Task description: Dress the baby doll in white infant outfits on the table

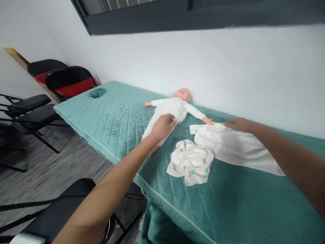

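Observation:
A baby doll (171, 105) in a white long-sleeved garment lies on its back on the green quilted bed, head toward the wall and arms spread. My left hand (164, 128) is over the doll's lower body with its fingers curled in; whatever they hold, if anything, is hidden. On the right, my right hand (237, 124) has its fingers closed at the top edge of a white cloth garment (228, 144) spread beside the doll's hand. Nearer to me lies a crumpled white cloth with a small coloured print (191, 161).
The green padded bed (114, 112) runs along a white wall and has a round hole (98, 93) at its far left end. Folding chairs (72, 81) stand beyond it. A black chair (68, 206) is close by at lower left, and a dark window frame (157, 18) is above.

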Tool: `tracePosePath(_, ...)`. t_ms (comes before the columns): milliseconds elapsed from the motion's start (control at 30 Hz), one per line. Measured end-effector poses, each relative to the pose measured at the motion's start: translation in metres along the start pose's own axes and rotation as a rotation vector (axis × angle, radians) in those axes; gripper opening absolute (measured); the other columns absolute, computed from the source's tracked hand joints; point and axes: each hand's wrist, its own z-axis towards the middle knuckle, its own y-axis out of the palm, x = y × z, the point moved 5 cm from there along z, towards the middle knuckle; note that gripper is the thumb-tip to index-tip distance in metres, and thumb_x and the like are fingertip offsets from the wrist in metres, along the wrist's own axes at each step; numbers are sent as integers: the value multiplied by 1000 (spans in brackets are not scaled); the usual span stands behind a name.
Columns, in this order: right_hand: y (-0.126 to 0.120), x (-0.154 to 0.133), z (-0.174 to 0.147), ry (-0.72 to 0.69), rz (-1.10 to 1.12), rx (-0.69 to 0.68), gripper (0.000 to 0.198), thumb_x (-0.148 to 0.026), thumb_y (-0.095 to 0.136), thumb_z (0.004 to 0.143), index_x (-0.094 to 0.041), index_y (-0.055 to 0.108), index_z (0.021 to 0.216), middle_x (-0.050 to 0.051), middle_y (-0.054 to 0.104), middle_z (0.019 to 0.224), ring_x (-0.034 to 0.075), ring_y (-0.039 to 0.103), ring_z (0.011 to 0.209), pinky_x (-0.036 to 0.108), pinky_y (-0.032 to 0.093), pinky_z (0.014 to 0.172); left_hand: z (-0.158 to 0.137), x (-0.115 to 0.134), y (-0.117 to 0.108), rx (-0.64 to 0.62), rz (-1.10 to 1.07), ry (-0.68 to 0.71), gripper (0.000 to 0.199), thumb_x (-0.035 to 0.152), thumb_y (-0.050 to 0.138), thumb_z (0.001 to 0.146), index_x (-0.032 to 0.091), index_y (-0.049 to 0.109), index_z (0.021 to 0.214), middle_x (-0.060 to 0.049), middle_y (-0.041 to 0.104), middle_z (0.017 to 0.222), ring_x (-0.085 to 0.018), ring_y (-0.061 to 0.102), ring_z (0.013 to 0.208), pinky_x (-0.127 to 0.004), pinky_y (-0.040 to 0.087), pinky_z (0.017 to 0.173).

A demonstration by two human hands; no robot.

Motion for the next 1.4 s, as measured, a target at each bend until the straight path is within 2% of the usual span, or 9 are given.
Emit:
tracePosePath(67, -4, 26, -29, 54, -63, -88, 45, -61, 62, 80, -18, 73, 89, 20, 72, 103, 42, 66, 102, 53, 50, 87, -31, 36, 16, -234, 131, 111, 37, 50, 51, 94, 20, 69, 107, -10, 69, 114, -31, 56, 119, -50, 45, 102)
tracePosePath(200, -22, 43, -87, 118, -176, -137, 50, -59, 49, 89, -21, 70, 112, 15, 67, 126, 39, 60, 119, 50, 47, 97, -77, 82, 42, -470, 312, 176, 50, 61, 58, 86, 20, 67, 112, -15, 61, 128, -38, 48, 128, -62, 42, 103)
tracePosePath(467, -72, -19, -196, -153, -230, 22, 48, -49, 27, 101, -25, 67, 111, 9, 72, 113, 30, 65, 104, 38, 47, 80, -80, 152, 63, -682, 233, 206, 27, 35, 60, 85, 18, 66, 105, -10, 70, 112, -27, 66, 101, -35, 51, 83)
tracePosePath(633, -92, -65, -254, -439, 1, 81, 40, -41, 32, 102, -26, 66, 116, 6, 72, 117, 25, 66, 104, 35, 46, 84, -91, 249, 56, -394, -10, 605, 27, 41, 53, 95, 20, 58, 112, -8, 65, 118, -25, 61, 110, -34, 50, 85)
tracePosePath(767, -100, -61, -277, -323, 181, 133, 32, -35, 36, 100, -23, 64, 108, 5, 73, 96, 22, 65, 84, 33, 44, 74, -92, 287, 70, -202, -143, 629, 51, 34, 68, 88, 22, 42, 130, -10, 56, 124, -24, 61, 105, -39, 54, 84)
tracePosePath(933, -96, -40, -299, -199, 436, 138, 23, -36, 46, 94, -23, 63, 103, 2, 70, 87, 19, 62, 78, 31, 44, 71, -82, 287, 96, -111, -97, 628, 76, 28, 80, 76, 24, 38, 140, -13, 45, 134, -30, 52, 122, -48, 50, 100)
tracePosePath(1067, -74, -41, -321, -228, 587, 18, 25, -43, 52, 93, -23, 62, 104, 2, 69, 88, 18, 62, 78, 31, 47, 72, -81, 286, 107, -116, 21, 697, 49, 30, 76, 79, 24, 55, 123, -11, 45, 145, -32, 40, 138, -53, 35, 115)
tracePosePath(1200, -45, -28, -331, -161, 687, 14, 41, -51, 60, 88, -25, 56, 119, 5, 67, 104, 17, 64, 76, 33, 53, 71, -77, 283, 103, -115, 143, 719, 21, 27, 61, 89, 21, 61, 109, -8, 65, 119, -25, 52, 125, -48, 28, 120)
tracePosePath(1400, -12, -10, -327, 54, 637, 155, 58, -52, 68, 82, -27, 51, 131, 9, 67, 121, 32, 65, 105, 51, 55, 93, -78, 275, 66, 115, 311, 744, 25, 24, 41, 99, 19, 64, 94, -10, 68, 91, -23, 62, 93, -38, 45, 86)
